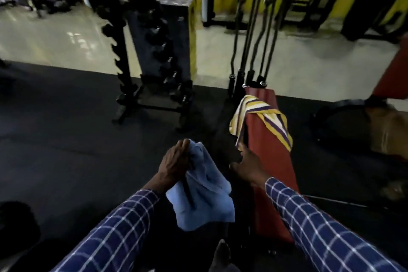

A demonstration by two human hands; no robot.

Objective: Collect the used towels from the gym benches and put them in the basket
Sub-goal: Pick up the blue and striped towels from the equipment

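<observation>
Striped towel (pixel 258 107): draped across the red padded desk (pixel 271 157), its ends hanging down both sides.
Right hand (pixel 249 165): my fingertips touch the towel's left hanging end; I cannot tell whether they pinch it.
Blue towel (pixel 207 201): bunched and hanging in the grip of my left hand (pixel 174 164), just beside the desk.
Behind: a dumbbell rack (pixel 159 55) and upright bars (pixel 247 57) at the edge of the dark floor mat (pixel 66 128).

no legible text, no labels, brands or numbers — view blurred, dim
</observation>
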